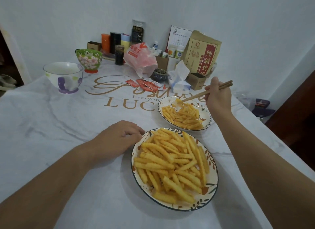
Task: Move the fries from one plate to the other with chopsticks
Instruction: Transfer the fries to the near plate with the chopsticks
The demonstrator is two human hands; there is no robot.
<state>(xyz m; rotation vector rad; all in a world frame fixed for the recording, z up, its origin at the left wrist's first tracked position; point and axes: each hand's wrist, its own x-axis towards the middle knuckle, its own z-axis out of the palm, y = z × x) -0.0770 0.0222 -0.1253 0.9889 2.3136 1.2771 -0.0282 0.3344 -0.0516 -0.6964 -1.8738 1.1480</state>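
Note:
Two leaf-patterned plates hold crinkle-cut fries. The near plate (212, 186) carries a large heap of fries (172, 162). The far plate (207, 112) holds a smaller pile of fries (183, 116). My right hand (219, 98) grips a pair of wooden chopsticks (201, 94) above the far plate, and their tips pinch one fry (178, 101) just over its back part. My left hand (119, 137) rests on the tablecloth with fingers loosely curled, its fingertips touching the near plate's left rim.
Two bowls (64, 77) (88, 60) stand at the back left. Ketchup packets (146, 83), a tissue pack (179, 82), a plastic bag (141, 60), jars and a paper bag (202, 53) crowd the back of the table. The table's right edge (272, 131) runs close to my right arm.

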